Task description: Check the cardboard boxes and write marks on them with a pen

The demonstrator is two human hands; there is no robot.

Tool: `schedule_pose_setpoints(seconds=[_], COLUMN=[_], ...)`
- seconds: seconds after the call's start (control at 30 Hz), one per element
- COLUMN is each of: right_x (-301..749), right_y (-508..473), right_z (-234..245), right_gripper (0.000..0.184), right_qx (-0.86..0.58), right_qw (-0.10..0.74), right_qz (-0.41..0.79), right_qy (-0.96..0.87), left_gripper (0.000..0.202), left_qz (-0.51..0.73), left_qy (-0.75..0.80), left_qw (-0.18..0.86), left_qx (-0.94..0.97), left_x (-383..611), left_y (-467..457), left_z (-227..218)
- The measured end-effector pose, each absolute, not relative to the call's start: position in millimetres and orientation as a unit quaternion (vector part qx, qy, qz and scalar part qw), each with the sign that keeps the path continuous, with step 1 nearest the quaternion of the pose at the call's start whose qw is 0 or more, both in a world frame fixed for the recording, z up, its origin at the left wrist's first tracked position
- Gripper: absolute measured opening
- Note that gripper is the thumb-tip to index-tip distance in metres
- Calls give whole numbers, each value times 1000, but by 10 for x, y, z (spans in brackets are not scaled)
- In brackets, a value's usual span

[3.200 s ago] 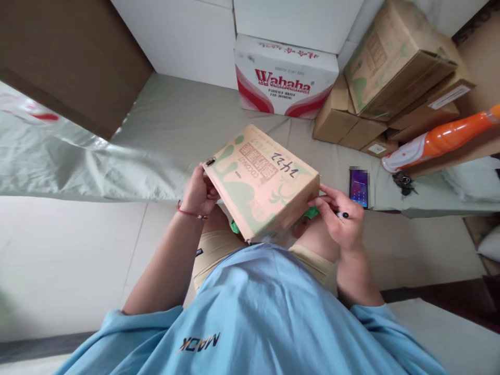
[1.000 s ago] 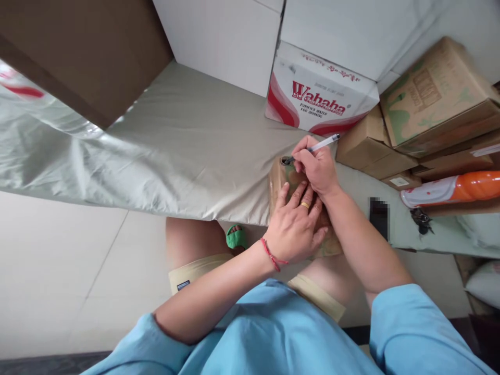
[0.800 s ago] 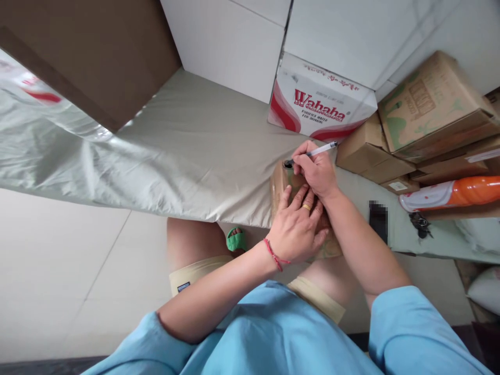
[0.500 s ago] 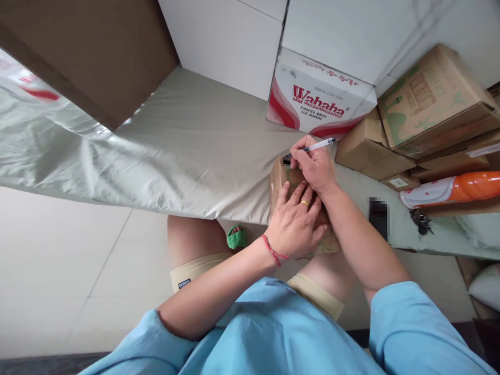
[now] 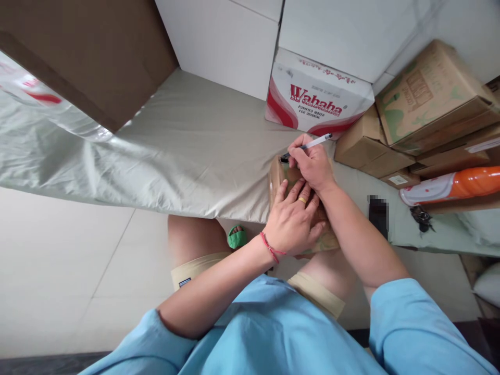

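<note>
A small brown carton with green print (image 5: 276,177) lies at the near edge of a table covered in grey-green cloth (image 5: 187,140). My left hand (image 5: 292,219) lies flat on top of the carton, fingers spread, a gold ring on one finger and a red cord at the wrist. My right hand (image 5: 312,162) is closed around a white pen (image 5: 312,143), whose dark tip touches the carton's far left corner. Most of the carton is hidden under my hands.
A white and red "Wahaha" box (image 5: 318,96) stands just behind my hands. Stacked brown cartons (image 5: 422,99) fill the back right. An orange and white tube-shaped object (image 5: 453,185), keys (image 5: 422,216) and a dark phone (image 5: 378,213) lie to the right. A large brown box (image 5: 86,47) overhangs at left.
3.2 s ago I held the carton tilted up in both hands above my lap; now it lies on the table edge under my left hand. In the last second only the pen tip shifted slightly.
</note>
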State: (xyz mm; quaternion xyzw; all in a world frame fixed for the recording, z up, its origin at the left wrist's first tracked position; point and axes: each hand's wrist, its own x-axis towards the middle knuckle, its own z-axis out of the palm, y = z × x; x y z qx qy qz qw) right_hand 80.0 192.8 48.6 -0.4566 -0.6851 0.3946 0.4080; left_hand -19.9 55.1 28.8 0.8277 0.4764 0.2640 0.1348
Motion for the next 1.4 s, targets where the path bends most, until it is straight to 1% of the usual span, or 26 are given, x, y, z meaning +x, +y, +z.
schedule_pose_setpoints(seconds=[0.13,0.4,0.57,0.63,0.8,0.93,1.03,1.17,1.4], right_x=[792,801,808,809,833,873,885,870,838], right_y=[1920,1902,1889,1890,1926,1965,1967,1937,1894], right_z=[500,520,516,518,480,401,387,436,477], right_gripper=[10,18,16,17,22,22,17,16,14], right_qx=[-463,-481,-462,-467,-517,-538,-512,-487,-470], right_qw=[387,405,398,395,412,450,461,431,408], right_qz=[395,356,375,360,301,267,284,315,316], right_qy=[-693,-691,-699,-704,-687,-661,-667,-691,-716], left_gripper=[68,68,66,66,66,70,69,67,65], left_qz=[260,266,264,261,260,264,263,257,261], left_qy=[476,474,477,479,477,478,478,477,475], left_qw=[138,139,135,136,134,135,137,138,129], left_qx=[829,828,827,827,829,827,827,829,830], left_x=[-198,-204,-202,-201,-204,-204,-202,-201,-201], left_y=[559,555,554,552,547,543,543,547,549], left_z=[292,279,288,295,301,298,301,304,294])
